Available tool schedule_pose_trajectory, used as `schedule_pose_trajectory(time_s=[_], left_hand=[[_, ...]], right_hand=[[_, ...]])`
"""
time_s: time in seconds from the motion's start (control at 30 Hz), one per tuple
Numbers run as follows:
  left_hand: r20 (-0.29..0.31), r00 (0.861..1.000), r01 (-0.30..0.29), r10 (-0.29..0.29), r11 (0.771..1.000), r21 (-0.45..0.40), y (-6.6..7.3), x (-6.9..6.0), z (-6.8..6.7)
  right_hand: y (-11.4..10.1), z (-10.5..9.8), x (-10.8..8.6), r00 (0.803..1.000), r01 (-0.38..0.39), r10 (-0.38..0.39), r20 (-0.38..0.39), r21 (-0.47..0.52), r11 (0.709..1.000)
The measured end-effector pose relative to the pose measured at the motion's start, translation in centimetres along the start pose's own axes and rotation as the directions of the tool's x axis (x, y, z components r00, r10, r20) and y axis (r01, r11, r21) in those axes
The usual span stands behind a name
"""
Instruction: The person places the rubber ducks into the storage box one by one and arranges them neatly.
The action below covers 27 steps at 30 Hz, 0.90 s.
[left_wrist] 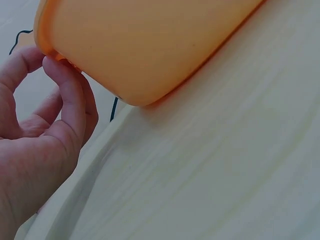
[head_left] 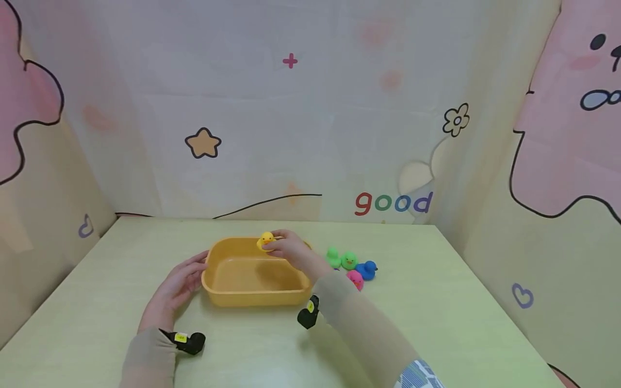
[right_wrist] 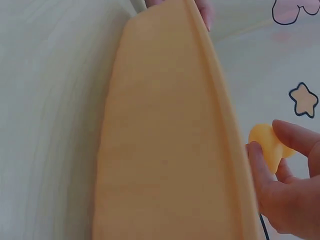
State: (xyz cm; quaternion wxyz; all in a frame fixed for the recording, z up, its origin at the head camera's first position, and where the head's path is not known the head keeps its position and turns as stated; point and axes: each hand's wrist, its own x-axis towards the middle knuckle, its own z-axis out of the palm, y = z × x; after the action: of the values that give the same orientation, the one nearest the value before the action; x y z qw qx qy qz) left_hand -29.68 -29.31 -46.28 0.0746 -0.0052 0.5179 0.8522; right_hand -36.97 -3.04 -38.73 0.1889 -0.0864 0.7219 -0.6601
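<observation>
Printed walls [head_left: 315,134] surround a counter [head_left: 461,323] bearing one yellow tub [head_left: 257,299]. The person's left hand [head_left: 178,283] grips its left rim; the right hand [head_left: 295,250] pinches one yellow duck [head_left: 265,240] over its far side. Right of the tub: two green ducks [head_left: 349,261], one blue duck [head_left: 367,270], one pink duck [head_left: 356,279] partly behind the sleeve [head_left: 359,312], something purple [head_left: 337,269] mostly hidden.

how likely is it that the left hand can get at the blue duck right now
Probably not as things stand: the left hand is at the left end of the tub, while the blue duck sits beyond its right end, with the tub and the right arm between them.
</observation>
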Motion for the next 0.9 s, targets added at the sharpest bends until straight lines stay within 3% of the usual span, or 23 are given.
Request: schedule_pose_trajectory(time_s=[0.23, 0.27, 0.4, 0.53, 0.63, 0.8, 0.9], left_hand=[[0.011, 1.000, 0.004, -0.004, 1.000, -0.019, -0.1, 0.1, 0.1], [0.008, 1.000, 0.005, -0.005, 1.000, -0.019, -0.1, 0.1, 0.0], [-0.007, 1.000, 0.009, -0.009, 1.000, -0.004, 0.0, -0.1, 0.0], [-0.020, 1.000, 0.018, -0.018, 1.000, 0.002, -0.1, -0.1, 0.1], [-0.025, 0.999, 0.022, -0.022, 1.000, -0.004, -0.2, -0.1, 0.2], [-0.030, 0.999, 0.021, -0.021, 1.000, 0.007, 0.0, 0.0, 0.2], [-0.035, 0.999, 0.023, -0.022, 0.999, 0.036, 0.3, 0.2, 0.1]], right_hand=[[0.7, 2.9, 1.0, 0.999, -0.040, 0.042, 0.032, -0.041, 0.998], [0.2, 3.4, 0.5, 0.998, -0.045, 0.047, 0.034, -0.058, 0.997], [1.0, 4.8, 1.6, 0.999, -0.032, 0.032, -0.004, -0.158, 0.987], [6.6, 4.8, 8.1, 1.000, 0.004, -0.005, -0.002, -0.228, 0.974], [8.0, 5.1, 9.7, 1.000, -0.015, 0.017, 0.005, -0.248, 0.969], [3.4, 7.2, 4.1, 0.997, -0.060, 0.039, -0.072, -0.320, 0.946], [2.3, 7.8, 2.8, 0.995, -0.058, 0.025, -0.096, -0.356, 0.933]])
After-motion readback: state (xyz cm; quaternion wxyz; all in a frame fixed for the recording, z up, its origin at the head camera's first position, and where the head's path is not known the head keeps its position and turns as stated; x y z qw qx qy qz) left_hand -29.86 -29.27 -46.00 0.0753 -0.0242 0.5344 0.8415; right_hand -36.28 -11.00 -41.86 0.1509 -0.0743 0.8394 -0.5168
